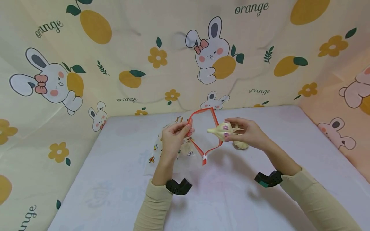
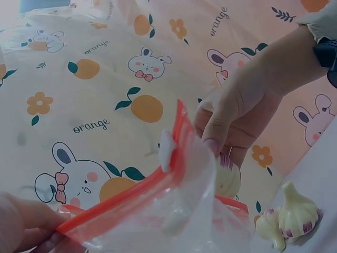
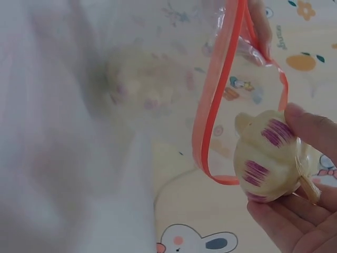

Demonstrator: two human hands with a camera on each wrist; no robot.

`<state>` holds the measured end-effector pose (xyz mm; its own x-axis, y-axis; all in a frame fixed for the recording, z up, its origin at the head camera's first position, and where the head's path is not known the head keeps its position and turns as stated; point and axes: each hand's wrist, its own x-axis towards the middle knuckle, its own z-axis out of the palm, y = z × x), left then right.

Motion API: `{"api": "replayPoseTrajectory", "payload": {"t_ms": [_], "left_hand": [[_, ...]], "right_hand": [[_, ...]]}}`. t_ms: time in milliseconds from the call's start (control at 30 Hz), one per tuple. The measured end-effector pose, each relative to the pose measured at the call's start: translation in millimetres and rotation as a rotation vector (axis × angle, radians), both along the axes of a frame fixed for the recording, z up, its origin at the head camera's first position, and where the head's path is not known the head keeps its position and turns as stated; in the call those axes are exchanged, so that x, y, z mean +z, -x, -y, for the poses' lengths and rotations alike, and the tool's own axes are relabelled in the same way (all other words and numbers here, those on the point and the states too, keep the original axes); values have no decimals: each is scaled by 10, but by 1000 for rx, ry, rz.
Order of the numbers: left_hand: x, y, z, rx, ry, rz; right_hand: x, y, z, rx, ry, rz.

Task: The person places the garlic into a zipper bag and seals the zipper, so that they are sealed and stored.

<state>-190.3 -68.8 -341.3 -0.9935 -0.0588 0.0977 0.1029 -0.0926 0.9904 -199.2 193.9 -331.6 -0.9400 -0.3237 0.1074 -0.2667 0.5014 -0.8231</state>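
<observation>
A clear zip bag with small printed pictures hangs with its red-edged mouth wide apart. My left hand pinches the red rim at the left side, and a white slider sits at the near corner. At the right of the mouth, my right hand holds a pale garlic bulb with purple streaks between thumb and fingers. The bulb's tip points toward the opening. Through the cloudy film in the right wrist view, another garlic bulb shows blurred inside the bag.
Behind and below the right hand, more garlic bulbs lie close together on the white tabletop. A cloth printed with rabbits and oranges rises at the back and sides.
</observation>
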Motion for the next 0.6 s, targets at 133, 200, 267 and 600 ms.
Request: {"api": "replayPoseTrajectory", "payload": {"t_ms": [133, 200, 267, 600], "left_hand": [[6, -3, -2, 2, 6, -2], [8, -6, -3, 4, 10, -3], [7, -6, -4, 3, 9, -5], [20, -17, 1, 3, 24, -2]], "right_hand": [[-10, 7, 24, -4, -2, 6], [-13, 6, 41, -7, 2, 12], [-17, 6, 56, -8, 7, 10], [-60, 15, 97, -11, 16, -11]]}}
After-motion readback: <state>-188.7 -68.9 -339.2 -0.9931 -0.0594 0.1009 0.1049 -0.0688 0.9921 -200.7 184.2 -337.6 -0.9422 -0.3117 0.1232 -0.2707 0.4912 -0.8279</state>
